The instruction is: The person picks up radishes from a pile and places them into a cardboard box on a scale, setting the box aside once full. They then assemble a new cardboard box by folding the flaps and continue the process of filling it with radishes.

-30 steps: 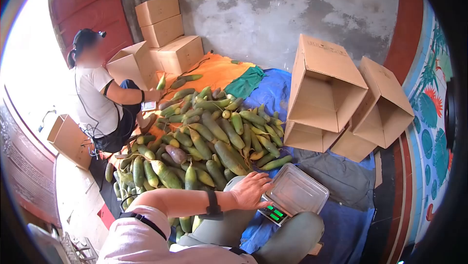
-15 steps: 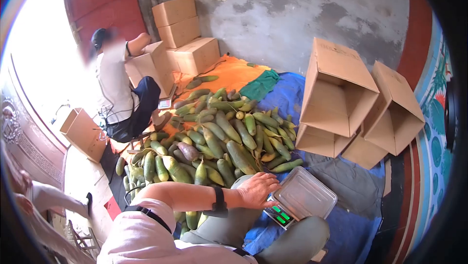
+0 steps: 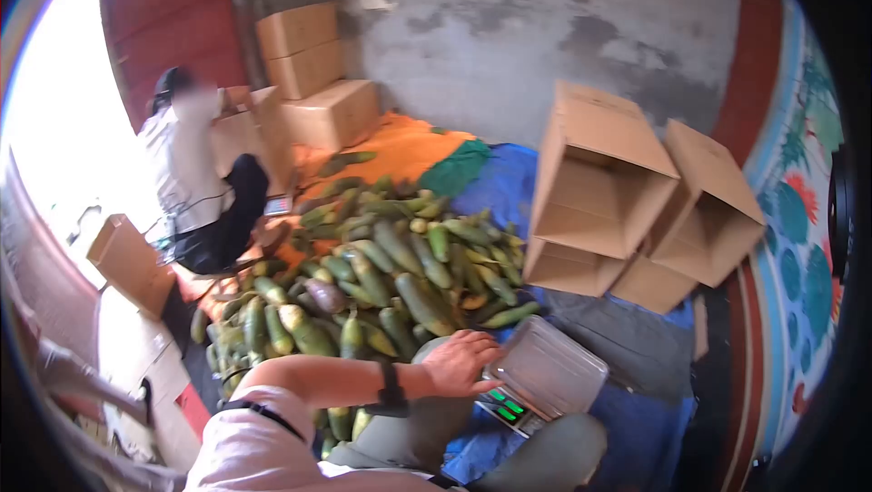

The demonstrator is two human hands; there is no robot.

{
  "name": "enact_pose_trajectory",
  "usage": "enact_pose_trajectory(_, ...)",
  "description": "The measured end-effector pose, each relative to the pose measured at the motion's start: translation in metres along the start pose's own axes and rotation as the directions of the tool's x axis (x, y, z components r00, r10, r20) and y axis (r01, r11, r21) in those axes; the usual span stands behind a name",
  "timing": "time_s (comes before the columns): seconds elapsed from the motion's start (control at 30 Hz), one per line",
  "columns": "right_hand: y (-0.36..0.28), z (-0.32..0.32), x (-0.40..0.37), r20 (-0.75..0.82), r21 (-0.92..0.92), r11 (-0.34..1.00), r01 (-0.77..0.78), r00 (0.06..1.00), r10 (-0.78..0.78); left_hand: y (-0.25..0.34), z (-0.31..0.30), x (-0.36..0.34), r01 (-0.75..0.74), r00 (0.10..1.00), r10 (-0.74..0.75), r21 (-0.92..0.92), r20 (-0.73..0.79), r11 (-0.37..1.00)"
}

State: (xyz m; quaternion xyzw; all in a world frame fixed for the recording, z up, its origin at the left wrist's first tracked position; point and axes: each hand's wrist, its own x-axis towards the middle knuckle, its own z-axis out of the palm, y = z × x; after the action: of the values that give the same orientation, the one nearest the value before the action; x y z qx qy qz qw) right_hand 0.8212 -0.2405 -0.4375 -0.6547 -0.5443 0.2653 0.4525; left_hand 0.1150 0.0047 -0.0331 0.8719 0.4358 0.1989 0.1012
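Note:
My left hand (image 3: 460,362) reaches in from the lower left, palm down and fingers loosely spread, at the near left edge of a digital scale (image 3: 509,408). Nothing shows in its grip. The scale has lit green digits, and a clear plastic tray (image 3: 552,367) sits on it. A large pile of green gourd-like vegetables (image 3: 368,269) lies just beyond my left hand and forearm. My right hand does not appear in the view.
Open cardboard boxes (image 3: 618,142) lie on their sides at the right. A person (image 3: 195,174) squats at the left beside a carton (image 3: 238,138). Stacked cartons (image 3: 331,115) stand by the wall. Orange and blue sheets (image 3: 495,185) cover the floor. Another person's leg (image 3: 91,383) shows lower left.
The camera view has turned slightly, so most of the scene sits further left in the frame. My left hand stays beside the scale with its fingers still spread.

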Motion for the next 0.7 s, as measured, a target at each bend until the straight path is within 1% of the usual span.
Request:
enact_pose_trajectory(0.03,-0.060,0.001,0.029,-0.050,-0.025,1.000,-0.013,0.999,0.011,0.001,0.001,0.001,-0.019,1.000,0.020,0.017,-0.015,1.000)
enact_pose_trajectory(0.07,-0.139,0.015,0.095,-0.119,-0.436,0.892,-0.122,0.990,0.077,0.003,0.000,0.002,-0.040,0.999,0.040,0.010,-0.019,0.999)
enact_pose_trajectory(0.1,-0.251,0.044,0.138,-0.203,-0.754,0.613,-0.237,0.971,0.125,0.004,0.001,0.004,-0.055,0.998,0.055,0.003,-0.026,0.998)
enact_pose_trajectory(0.13,-0.303,0.049,0.165,-0.134,-0.685,0.712,-0.152,0.988,0.082,0.005,0.003,0.004,-0.056,0.998,0.056,-0.001,-0.023,0.998)
enact_pose_trajectory(0.17,-0.348,0.060,0.188,-0.154,-0.608,0.785,-0.117,0.988,0.028,0.004,0.004,0.005,-0.053,0.998,0.053,-0.002,-0.020,0.999)
enact_pose_trajectory(0.2,-0.384,0.071,0.212,-0.150,-0.579,0.814,-0.038,0.987,-0.060,0.004,0.005,0.006,-0.060,0.998,0.059,-0.013,-0.024,0.998)
enact_pose_trajectory(0.23,-0.402,0.080,0.238,-0.139,-0.562,0.827,0.027,0.982,-0.126,0.004,0.004,0.007,-0.063,0.998,0.063,-0.018,-0.023,0.998)
enact_pose_trajectory(0.27,-0.442,0.093,0.258,-0.089,-0.573,0.811,0.120,0.974,-0.207,0.004,0.003,0.008,-0.064,0.998,0.063,-0.033,-0.028,0.997)
enact_pose_trajectory(0.3,-0.475,0.107,0.275,-0.066,-0.581,0.797,0.168,0.965,-0.252,0.003,0.002,0.008,-0.064,0.998,0.062,-0.048,-0.029,0.997)
enact_pose_trajectory(0.37,-0.517,0.137,0.314,-0.046,-0.575,0.770,0.278,0.928,-0.369,-0.001,0.002,0.008,-0.070,0.997,0.068,-0.075,-0.031,0.995)
enact_pose_trajectory(0.43,-0.561,0.165,0.347,0.013,-0.592,0.743,0.311,0.926,-0.377,-0.002,0.000,0.008,-0.069,0.997,0.066,-0.099,-0.032,0.993)
enact_pose_trajectory(0.5,-0.592,0.194,0.379,0.026,-0.602,0.698,0.388,0.883,-0.468,-0.003,-0.005,0.008,-0.057,0.998,0.055,-0.135,-0.016,0.989)
enact_pose_trajectory(0.57,-0.621,0.222,0.406,0.029,-0.578,0.716,0.391,0.887,-0.461,-0.007,-0.004,0.007,-0.087,0.995,0.081,-0.105,-0.058,0.991)
enact_pose_trajectory(0.6,-0.632,0.236,0.418,0.033,-0.573,0.717,0.397,0.885,-0.464,-0.010,-0.006,0.006,-0.073,0.997,0.069,-0.119,-0.038,0.990)
enact_pose_trajectory(0.67,-0.648,0.260,0.442,0.056,-0.628,0.610,0.483,0.810,-0.584,-0.016,-0.010,0.004,-0.054,0.999,0.053,-0.138,-0.010,0.989)
enact_pose_trajectory(0.7,-0.654,0.271,0.456,0.060,-0.620,0.613,0.491,0.808,-0.586,-0.019,-0.013,0.004,-0.044,0.999,0.043,-0.132,-0.010,0.990)
